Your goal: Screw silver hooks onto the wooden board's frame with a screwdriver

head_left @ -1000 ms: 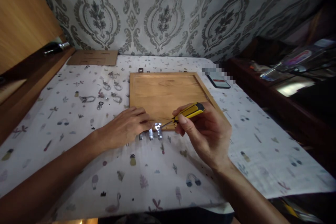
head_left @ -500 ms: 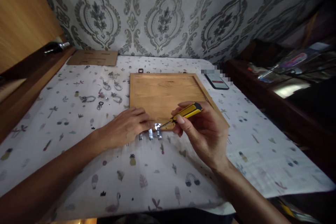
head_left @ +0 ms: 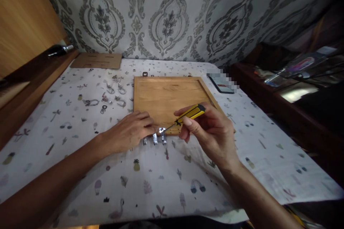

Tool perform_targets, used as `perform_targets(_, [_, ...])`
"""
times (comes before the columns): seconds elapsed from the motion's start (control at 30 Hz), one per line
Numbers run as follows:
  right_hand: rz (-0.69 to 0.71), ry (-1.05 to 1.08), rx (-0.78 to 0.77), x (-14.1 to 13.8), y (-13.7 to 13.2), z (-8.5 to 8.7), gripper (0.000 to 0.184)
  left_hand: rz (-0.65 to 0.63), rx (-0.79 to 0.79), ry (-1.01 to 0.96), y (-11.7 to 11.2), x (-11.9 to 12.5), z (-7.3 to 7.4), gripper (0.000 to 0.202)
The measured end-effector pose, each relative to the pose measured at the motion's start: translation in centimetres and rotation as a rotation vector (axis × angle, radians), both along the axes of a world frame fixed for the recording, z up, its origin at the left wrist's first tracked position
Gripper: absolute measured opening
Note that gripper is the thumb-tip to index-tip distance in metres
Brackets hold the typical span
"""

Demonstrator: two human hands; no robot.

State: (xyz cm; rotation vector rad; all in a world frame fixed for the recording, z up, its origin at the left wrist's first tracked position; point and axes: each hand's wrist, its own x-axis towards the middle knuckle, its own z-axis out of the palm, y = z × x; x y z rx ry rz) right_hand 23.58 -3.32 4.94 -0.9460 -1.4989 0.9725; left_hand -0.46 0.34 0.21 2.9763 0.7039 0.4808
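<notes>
My right hand (head_left: pixel 215 134) is closed around the yellow and black handle of a screwdriver (head_left: pixel 191 114). The screwdriver is tilted, its thin shaft pointing down and left to a shiny metal hook piece (head_left: pixel 162 131) at the near edge of a framed wooden board (head_left: pixel 172 94). Several curved metal hooks hang over that edge side by side. My left hand (head_left: pixel 131 130) rests on the board's near left corner, fingers bent and tips pressed on the metal piece beside the screwdriver tip. The fingers partly hide the piece's left end.
Several small metal and clear-looking pieces (head_left: pixel 110 89) lie left of the board on the patterned tablecloth (head_left: pixel 107 182). Flat brown cardboard (head_left: pixel 96 61) lies at the back left. A phone (head_left: pixel 221 84) is at the back right. Dark furniture with a bottle (head_left: pixel 301 64) stands beyond the right edge.
The whole view has shifted slightly. My right hand and the screwdriver keep nearly the same pose, with the tip still at the metal hook piece. My left hand stays in place.
</notes>
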Motion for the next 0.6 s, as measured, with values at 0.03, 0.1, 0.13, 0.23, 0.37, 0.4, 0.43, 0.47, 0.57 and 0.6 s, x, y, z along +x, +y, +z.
perform_targets(0.03, [0.003, 0.011, -0.005, -0.05, 0.06, -0.01, 0.029, -0.001, 0.003, -0.003, 0.01, -0.01, -0.03, 0.034])
perform_targets(0.1, [0.015, 0.038, -0.01, -0.1, 0.18, -0.05, 0.031, 0.001, 0.006, 0.001, 0.02, -0.02, -0.06, 0.033])
perform_targets(0.13, [0.021, 0.052, -0.014, -0.09, 0.23, -0.06, 0.032, 0.0, 0.006, 0.002, 0.03, -0.02, -0.07, 0.033])
perform_targets(0.23, [0.042, 0.074, -0.045, 0.07, 0.3, -0.13, 0.03, -0.006, -0.004, 0.001, 0.04, -0.02, -0.07, 0.031])
perform_targets(0.37, [0.09, 0.085, -0.075, 0.41, 0.31, -0.28, 0.03, -0.002, -0.028, 0.011, 0.07, -0.03, 0.01, 0.03])
perform_targets(0.4, [0.103, 0.095, -0.074, 0.48, 0.34, -0.33, 0.026, 0.0, -0.027, 0.012, 0.08, -0.03, 0.03, 0.031])
perform_targets(0.43, [0.113, 0.105, -0.075, 0.52, 0.37, -0.38, 0.022, -0.001, -0.023, 0.013, 0.1, -0.03, 0.04, 0.031])
perform_targets(0.47, [0.118, 0.114, -0.074, 0.53, 0.4, -0.42, 0.021, -0.003, -0.02, 0.015, 0.12, -0.03, 0.02, 0.031])
perform_targets(0.57, [0.107, 0.137, -0.068, 0.4, 0.51, -0.48, 0.024, -0.008, -0.01, 0.009, 0.18, -0.05, -0.13, 0.029])
perform_targets(0.6, [0.108, 0.14, -0.066, 0.32, 0.54, -0.47, 0.027, -0.007, -0.009, 0.007, 0.19, -0.06, -0.21, 0.029])
